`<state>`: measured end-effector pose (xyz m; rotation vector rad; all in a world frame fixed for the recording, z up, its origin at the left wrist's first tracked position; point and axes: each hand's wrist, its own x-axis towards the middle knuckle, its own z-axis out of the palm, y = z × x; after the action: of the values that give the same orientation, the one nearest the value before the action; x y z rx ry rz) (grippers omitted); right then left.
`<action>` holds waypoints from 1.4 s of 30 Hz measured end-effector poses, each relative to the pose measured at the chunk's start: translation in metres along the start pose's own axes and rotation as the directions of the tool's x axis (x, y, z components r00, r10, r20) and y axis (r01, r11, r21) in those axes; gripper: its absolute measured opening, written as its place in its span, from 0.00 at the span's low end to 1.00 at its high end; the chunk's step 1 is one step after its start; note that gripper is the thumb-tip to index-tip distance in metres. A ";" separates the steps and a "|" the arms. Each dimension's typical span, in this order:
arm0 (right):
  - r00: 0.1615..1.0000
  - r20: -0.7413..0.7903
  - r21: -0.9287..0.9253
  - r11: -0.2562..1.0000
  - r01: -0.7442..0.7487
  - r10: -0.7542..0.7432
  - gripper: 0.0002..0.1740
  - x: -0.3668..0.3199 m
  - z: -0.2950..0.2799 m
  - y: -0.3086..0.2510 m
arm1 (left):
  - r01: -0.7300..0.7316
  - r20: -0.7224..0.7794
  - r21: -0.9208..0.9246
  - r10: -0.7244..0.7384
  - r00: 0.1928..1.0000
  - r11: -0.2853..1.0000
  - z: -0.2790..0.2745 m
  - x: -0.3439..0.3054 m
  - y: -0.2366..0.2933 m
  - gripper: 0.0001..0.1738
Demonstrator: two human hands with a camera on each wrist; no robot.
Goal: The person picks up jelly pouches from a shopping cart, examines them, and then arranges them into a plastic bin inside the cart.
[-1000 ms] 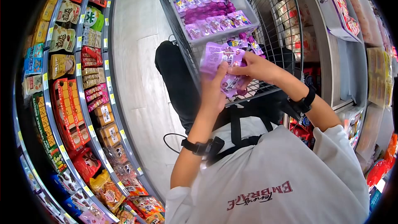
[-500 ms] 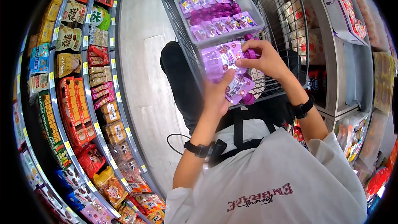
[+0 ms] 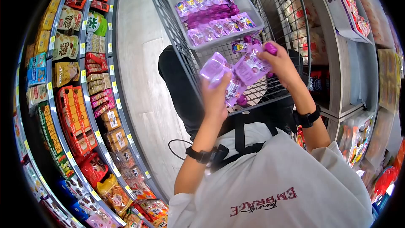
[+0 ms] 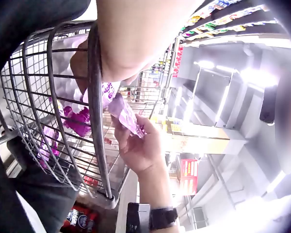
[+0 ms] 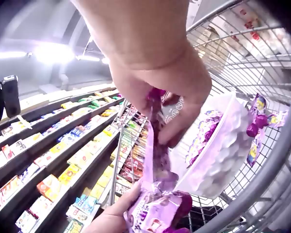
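Observation:
Over the near end of the shopping cart (image 3: 257, 97), my left hand (image 3: 215, 99) grips purple spouted pouches (image 3: 216, 67), its thumb across their front. At least two overlap there, one with its round purple cap pointing down and right. My right hand (image 3: 282, 64) pinches another spouted pouch (image 3: 252, 67) by its spout end, the purple cap (image 3: 270, 48) showing above the fingers. In the right wrist view that pouch (image 5: 157, 160) hangs down from my right fingers, close over the pouches (image 5: 153, 213) in my left hand.
A translucent bin (image 3: 202, 45) in the cart holds rows of similar pouches, caps toward the middle. Loose pouches (image 3: 240, 46) lie on the cart's wire floor beside it. Snack shelves (image 3: 95, 63) line the left; a display unit (image 3: 341, 71) with packaged goods stands at right.
My right hand first worked against the left hand's pouches, then took hold of one by its spout and drew it right, apart from the others. The left hand keeps its grip.

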<state>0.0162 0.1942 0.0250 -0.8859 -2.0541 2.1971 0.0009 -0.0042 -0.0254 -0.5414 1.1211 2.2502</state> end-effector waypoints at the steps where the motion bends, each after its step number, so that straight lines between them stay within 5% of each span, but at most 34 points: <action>1: 0.988 0.017 0.047 0.987 -0.153 0.152 0.12 -0.010 0.008 -0.007 | -0.027 -0.036 0.097 0.031 0.999 0.995 -0.002 0.000 -0.001 0.29; 4: 0.947 0.231 0.038 0.971 -0.236 0.221 0.27 -0.025 0.030 -0.012 | -0.078 -0.054 0.149 0.087 0.995 0.986 -0.004 0.005 -0.005 0.29; 5: 0.951 0.265 -0.078 0.987 -0.142 0.158 0.32 -0.032 0.039 -0.018 | -0.071 -0.047 0.175 0.081 0.996 0.982 -0.005 0.005 -0.004 0.29; 7: 0.913 0.362 -0.337 0.886 0.319 -0.191 0.35 -0.032 0.047 -0.017 | -0.101 0.002 0.156 0.102 0.995 0.983 0.001 0.000 -0.002 0.27; 8: 0.916 0.352 -0.336 0.887 0.318 -0.195 0.35 -0.031 0.043 -0.020 | -0.136 0.040 0.129 0.131 0.991 0.982 0.003 -0.001 0.000 0.26; 10: 0.810 0.584 -0.309 0.938 0.155 0.059 0.37 -0.026 0.033 -0.027 | -0.068 0.038 0.049 0.066 0.997 0.997 0.001 0.000 0.001 0.26; 13: 0.788 0.615 -0.385 0.878 0.285 0.014 0.33 -0.017 0.026 -0.026 | 0.032 -0.007 -0.054 -0.033 0.999 0.998 -0.010 0.009 -0.006 0.26; 15: 0.834 0.552 -0.559 0.737 0.380 -0.011 0.25 -0.009 0.027 -0.035 | -0.056 0.050 0.113 0.051 0.997 0.992 -0.015 0.009 -0.013 0.27; 17: 0.869 0.485 -0.630 0.651 0.424 -0.096 0.21 0.013 0.024 -0.042 | -0.119 -0.040 0.075 0.122 0.992 0.990 -0.008 0.009 -0.014 0.28; 19: 0.925 0.364 -0.504 0.812 0.295 -0.110 0.21 0.055 0.020 -0.041 | -0.010 -0.058 -0.015 0.009 0.998 1.000 0.001 -0.001 0.000 0.25; 21: 0.959 0.230 -0.528 0.806 0.267 -0.167 0.28 0.114 0.020 -0.025 | -0.022 -0.070 -0.032 0.020 0.997 0.999 0.004 -0.001 0.003 0.22; 25: 0.997 0.072 -0.554 0.832 0.030 0.012 0.37 0.178 0.072 0.012 | 0.026 -0.027 -0.205 -0.032 0.999 0.979 0.005 -0.003 0.005 0.26; 27: 0.989 0.144 -0.707 0.695 0.132 -0.042 0.39 0.217 0.095 0.054 | 0.052 -0.024 -0.241 -0.060 0.998 0.969 0.005 -0.004 0.007 0.25; 29: 0.931 0.353 -0.876 0.318 0.363 -0.090 0.41 0.213 0.111 0.069 | 0.036 -0.035 -0.249 -0.046 0.998 0.968 0.003 -0.005 0.007 0.24; 31: 0.913 0.403 -0.861 0.313 0.402 -0.066 0.41 0.207 0.122 0.067 | 0.045 0.000 -0.261 -0.046 0.999 0.964 0.003 -0.005 0.008 0.24; 34: 0.956 0.231 -0.945 0.194 0.265 -0.178 0.33 0.186 0.125 0.047 | 0.036 0.016 -0.271 -0.033 0.999 0.962 0.004 -0.005 0.008 0.23; 35: 0.958 0.225 -0.947 0.194 0.258 -0.175 0.33 0.190 0.118 0.046 | 0.032 0.029 -0.267 -0.025 0.999 0.963 0.004 -0.005 0.007 0.23; 37: 0.891 0.430 -0.804 0.387 0.452 -0.148 0.31 0.203 0.102 0.035 | 0.026 0.033 -0.263 -0.018 0.999 0.964 0.003 -0.003 0.007 0.22; 38: 0.934 0.342 -0.795 0.561 0.230 0.102 0.28 0.201 0.093 0.025 | 0.023 0.037 -0.276 -0.013 0.999 0.961 0.003 -0.003 0.007 0.22; 42: 0.832 0.503 -0.656 0.730 0.191 0.234 0.24 0.150 0.066 -0.027 | 0.026 0.054 -0.297 -0.010 0.998 0.955 0.003 -0.003 0.006 0.22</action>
<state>-0.1459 0.1942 -0.0107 -0.2189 -3.2766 1.8101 -0.0005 -0.0059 -0.0188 -0.6047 0.7508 2.4184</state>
